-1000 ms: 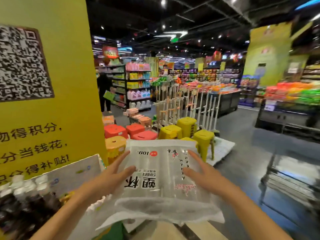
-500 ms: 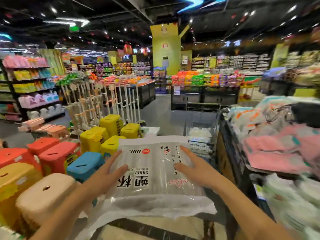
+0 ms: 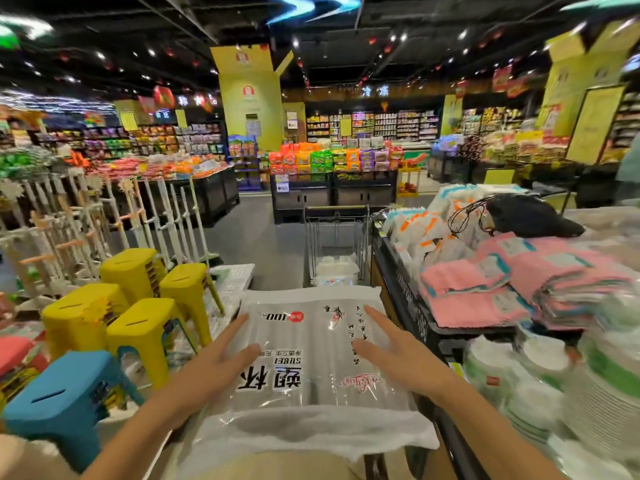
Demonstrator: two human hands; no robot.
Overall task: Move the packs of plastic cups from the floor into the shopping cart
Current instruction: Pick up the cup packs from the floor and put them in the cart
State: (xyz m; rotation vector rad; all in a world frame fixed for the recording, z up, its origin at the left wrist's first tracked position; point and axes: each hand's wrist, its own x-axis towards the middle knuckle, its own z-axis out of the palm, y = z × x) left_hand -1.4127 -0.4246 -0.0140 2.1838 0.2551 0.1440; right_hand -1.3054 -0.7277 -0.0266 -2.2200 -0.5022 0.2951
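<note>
I carry a flat clear pack of plastic cups (image 3: 311, 344) with black printed characters, held level at chest height. My left hand (image 3: 214, 368) grips its left side, thumb and forefinger lying on top. On the right side my right hand (image 3: 401, 358) grips it the same way; the other fingers of both hands are hidden under the pack. The wire shopping cart (image 3: 336, 209) stands straight ahead, just beyond the pack's far edge. White packs (image 3: 337, 271) lie in its basket.
Yellow stools (image 3: 138, 271) and a blue stool (image 3: 59, 393) crowd the left side. A black display bin (image 3: 398, 282) with pink and white packs and a black bag (image 3: 530, 216) borders the right. Stacked plates (image 3: 519, 382) sit lower right. Grey aisle floor (image 3: 263, 244) runs ahead.
My view has swung right, away from the yellow pillar, so the cart now stands straight ahead. Both hands keep the same hold on the pack.
</note>
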